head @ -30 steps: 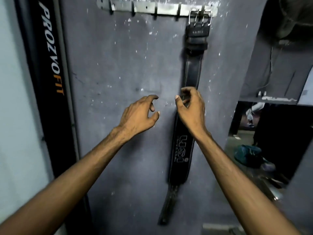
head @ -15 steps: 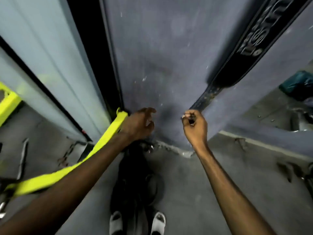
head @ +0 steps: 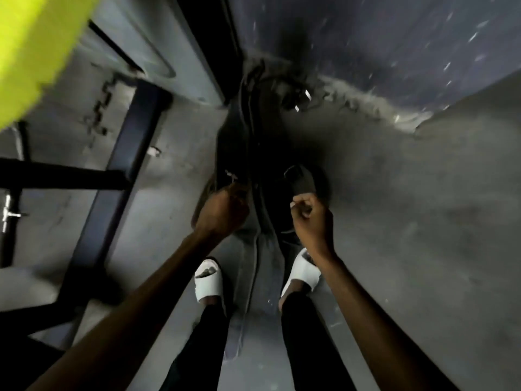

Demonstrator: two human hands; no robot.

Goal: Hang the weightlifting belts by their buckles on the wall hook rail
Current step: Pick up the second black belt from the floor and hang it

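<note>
- Dark belts [head: 262, 153] lie heaped on the grey floor [head: 423, 221] at the foot of the wall [head: 394, 38], ahead of two white sandals [head: 208, 280].
- Left hand [head: 222, 210] is curled over the heap; I cannot tell if it grips anything.
- Right hand [head: 310, 218] is a loose fist, nothing seen in it.
- A black metal frame [head: 112, 165] and a yellow bar [head: 33, 52] crowd the left.

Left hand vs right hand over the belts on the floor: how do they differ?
The left hand shows its back, fingers hidden, down among the dark belts. The right hand shows curled fingers facing the camera. The left hand overlaps the belts, while the right hand is at the edge of a rounded belt end. Shared: both are low above the floor, and the grip is too blurred to confirm.
</note>
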